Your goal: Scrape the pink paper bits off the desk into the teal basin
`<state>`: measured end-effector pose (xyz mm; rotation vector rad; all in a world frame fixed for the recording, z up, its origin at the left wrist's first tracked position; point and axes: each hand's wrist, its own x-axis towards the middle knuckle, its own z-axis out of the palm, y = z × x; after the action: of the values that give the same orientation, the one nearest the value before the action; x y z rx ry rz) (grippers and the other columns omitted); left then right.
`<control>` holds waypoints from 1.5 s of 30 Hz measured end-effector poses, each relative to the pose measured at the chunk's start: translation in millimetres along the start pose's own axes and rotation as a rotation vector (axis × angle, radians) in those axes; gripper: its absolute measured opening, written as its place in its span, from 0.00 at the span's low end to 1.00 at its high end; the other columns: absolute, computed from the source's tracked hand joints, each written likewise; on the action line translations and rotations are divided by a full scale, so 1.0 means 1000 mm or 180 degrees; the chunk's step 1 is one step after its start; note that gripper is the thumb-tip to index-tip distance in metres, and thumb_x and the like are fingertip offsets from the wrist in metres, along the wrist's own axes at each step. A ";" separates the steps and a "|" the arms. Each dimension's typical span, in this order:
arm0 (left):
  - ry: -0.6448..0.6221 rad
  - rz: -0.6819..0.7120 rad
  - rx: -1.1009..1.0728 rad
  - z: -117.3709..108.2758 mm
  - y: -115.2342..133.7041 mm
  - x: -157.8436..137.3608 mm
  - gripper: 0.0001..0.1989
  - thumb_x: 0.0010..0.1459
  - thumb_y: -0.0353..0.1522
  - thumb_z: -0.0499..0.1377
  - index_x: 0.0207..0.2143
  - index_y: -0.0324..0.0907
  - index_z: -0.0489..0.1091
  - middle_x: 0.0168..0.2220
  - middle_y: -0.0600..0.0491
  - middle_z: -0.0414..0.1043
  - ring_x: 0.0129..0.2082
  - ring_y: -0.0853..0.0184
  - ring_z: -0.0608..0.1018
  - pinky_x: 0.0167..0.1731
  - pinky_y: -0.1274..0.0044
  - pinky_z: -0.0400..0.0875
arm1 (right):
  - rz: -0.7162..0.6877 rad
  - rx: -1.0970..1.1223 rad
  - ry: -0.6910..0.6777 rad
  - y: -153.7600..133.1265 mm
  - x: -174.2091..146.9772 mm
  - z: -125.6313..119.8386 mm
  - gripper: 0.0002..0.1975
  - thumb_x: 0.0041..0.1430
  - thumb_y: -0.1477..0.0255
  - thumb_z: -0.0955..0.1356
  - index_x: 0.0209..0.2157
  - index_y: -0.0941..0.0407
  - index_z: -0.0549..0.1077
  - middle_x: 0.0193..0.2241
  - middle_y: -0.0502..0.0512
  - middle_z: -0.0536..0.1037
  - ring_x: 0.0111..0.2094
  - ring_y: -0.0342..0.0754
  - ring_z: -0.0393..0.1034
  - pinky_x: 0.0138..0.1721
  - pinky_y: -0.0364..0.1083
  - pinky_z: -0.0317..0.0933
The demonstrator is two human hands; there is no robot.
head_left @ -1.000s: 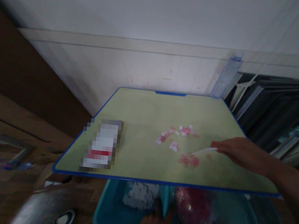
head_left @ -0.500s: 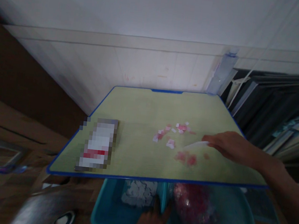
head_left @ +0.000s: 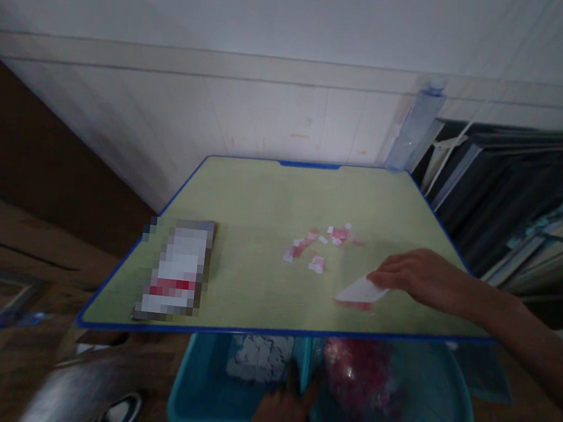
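White sheet (head_left: 359, 290), thin, pinched between thumb and fingers of right hand (head_left: 413, 272), on the right side of the bench (head_left: 263, 192). Change: it shows nearly edge-on half a second ago; now its broad face is turned to view and its lower edge sits at the pink patch (head_left: 358, 306), hiding part of it. Meaning, as judged: the sheet is now worked at the patch rather than held above it; whether it touches or just hovers, cannot tell. Small white-and-pink scraps (head_left: 317, 264) lie left of and beyond the sheet, apart from it, same layout as before. Left hand (head_left: 277, 420) stays low, fingers at the inner edge of the teal tub (head_left: 181, 388), near white pieces (head_left: 256, 359); grip unclear, cannot tell if anything is held. Teal basin (head_left: 465, 418) beside it, red bundle (head_left: 355, 370) inside. Masked flat item (head_left: 175, 263) on bench, left, untouched.
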<state>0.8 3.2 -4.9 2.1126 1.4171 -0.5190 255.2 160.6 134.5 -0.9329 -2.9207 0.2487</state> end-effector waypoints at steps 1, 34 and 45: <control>0.0002 0.0006 -0.0004 0.000 0.000 0.000 0.38 0.55 0.20 0.45 0.65 0.56 0.45 0.60 0.35 0.59 0.40 0.52 0.78 0.37 0.62 0.74 | 0.0002 0.0063 -0.0051 0.001 -0.006 0.000 0.15 0.64 0.75 0.58 0.40 0.50 0.75 0.35 0.50 0.79 0.35 0.46 0.73 0.35 0.45 0.61; 0.0281 0.0022 0.0231 0.004 -0.003 -0.003 0.30 0.58 0.24 0.47 0.63 0.50 0.54 0.60 0.32 0.58 0.43 0.54 0.77 0.39 0.67 0.73 | 0.0240 0.1512 -0.0988 0.017 0.007 -0.012 0.16 0.55 0.78 0.65 0.47 0.59 0.69 0.42 0.56 0.77 0.42 0.48 0.71 0.42 0.46 0.63; 0.0220 -0.0001 0.0258 0.003 -0.003 -0.003 0.34 0.55 0.20 0.47 0.63 0.52 0.51 0.61 0.33 0.56 0.42 0.57 0.78 0.39 0.68 0.72 | 0.0565 0.0390 -0.0687 -0.035 -0.043 -0.022 0.13 0.63 0.72 0.59 0.46 0.51 0.70 0.31 0.52 0.77 0.34 0.50 0.71 0.34 0.46 0.60</control>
<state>-3.6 0.1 -6.6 2.2137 1.4571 -0.5163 272.4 110.3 162.1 -1.2169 -2.9691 0.5652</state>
